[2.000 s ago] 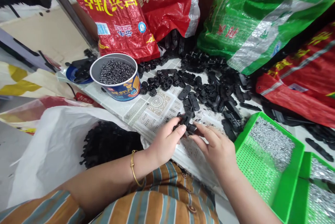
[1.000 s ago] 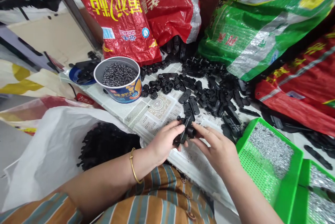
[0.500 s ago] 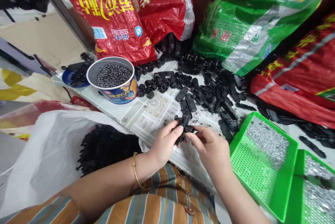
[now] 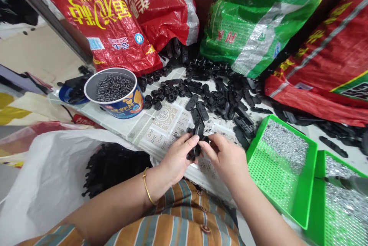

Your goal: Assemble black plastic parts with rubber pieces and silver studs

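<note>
Near the table's front edge, my left hand [image 4: 178, 156] is closed round a black plastic part with small wheels [image 4: 197, 134], its thumb lying along the top. My right hand [image 4: 225, 156] pinches at the right side of the same part; its fingertips partly cover a small dark piece there. Just beyond my hands lie flat, elongated black plastic pieces [image 4: 202, 111]. Behind them spreads a heap of similar black parts [image 4: 227, 98], with black wheels [image 4: 158, 95] to the left.
A blue tub [image 4: 122, 109] of small dark pieces stands on the left. Two green baskets [image 4: 307, 188] with silvery bits are at the right. Red sacks [image 4: 115, 27] and a green sack [image 4: 221, 20] line the back. A white sack [image 4: 57, 161] holding black parts hangs lower left.
The view has shifted slightly, so the table things sit further left. My right fingers have closed in tighter against the wheeled part; my left hand keeps its grip.
</note>
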Demonstrator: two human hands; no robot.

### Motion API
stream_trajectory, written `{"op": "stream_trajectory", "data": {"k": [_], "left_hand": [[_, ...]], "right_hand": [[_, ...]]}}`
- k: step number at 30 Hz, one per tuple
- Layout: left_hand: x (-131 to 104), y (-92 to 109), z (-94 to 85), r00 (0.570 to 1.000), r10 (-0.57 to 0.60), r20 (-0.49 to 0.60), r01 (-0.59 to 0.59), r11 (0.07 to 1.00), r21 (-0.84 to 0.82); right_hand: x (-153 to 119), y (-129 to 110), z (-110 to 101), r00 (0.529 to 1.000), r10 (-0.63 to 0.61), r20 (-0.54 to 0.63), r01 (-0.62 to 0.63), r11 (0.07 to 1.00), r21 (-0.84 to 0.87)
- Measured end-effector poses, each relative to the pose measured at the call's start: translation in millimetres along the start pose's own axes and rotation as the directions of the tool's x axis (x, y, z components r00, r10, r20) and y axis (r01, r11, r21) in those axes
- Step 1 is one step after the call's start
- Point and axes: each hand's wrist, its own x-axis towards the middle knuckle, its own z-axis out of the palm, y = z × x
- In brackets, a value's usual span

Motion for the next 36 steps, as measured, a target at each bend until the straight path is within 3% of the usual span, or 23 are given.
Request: {"op": "stream_trajectory", "data": {"k": [3,7,12,16,19,23,31,34,36], "left_hand": [[1,1,-0.1,1.000,-0.025,-0.005,0.025,1.000,-0.006],[1,-1,-2.3,0.999,0.043,-0.002,-0.043,0.996,0.074],[0,-2,-2.3,0.997,0.066,-0.026,-0.063,0.989,0.131],[4,-1,-2.9,0.998,-0.070,0.006,0.070,0.997,-0.019],[7,-1,-6.3,0.989,-0.146,0.034,0.149,0.981,-0.120],[6,2,-9.0,0.990,-0.139,0.031,0.142,0.982,-0.122],[2,5,-5.9,0.997,-0.081,-0.003,0.081,0.995,-0.062],[4,5,-9.5,0.996,-0.090,0.029,0.092,0.993,-0.079],[6,6,-11.6,0.993,-0.110,0.037,0.113,0.991,-0.070]], "right_hand": [[1,5,-1,0.996,-0.084,-0.017,0.084,0.996,0.001],[1,9,0,0.988,-0.147,-0.043,0.150,0.987,0.054],[-2,1,3,0.995,-0.025,-0.093,0.023,0.999,-0.023],[-1,-4,5,0.994,-0.038,-0.103,0.025,0.992,-0.123],[2,-3,4,0.996,-0.078,-0.045,0.070,0.986,-0.151],[6,1,1,0.991,-0.111,0.072,0.115,0.992,-0.051],[9,2,-7,0.987,-0.143,0.069,0.146,0.988,-0.050],[12,10,-14,0.961,-0.253,0.111,0.251,0.967,0.034],[15,19,-17,0.895,-0.409,0.179,0.395,0.912,0.110]]}}
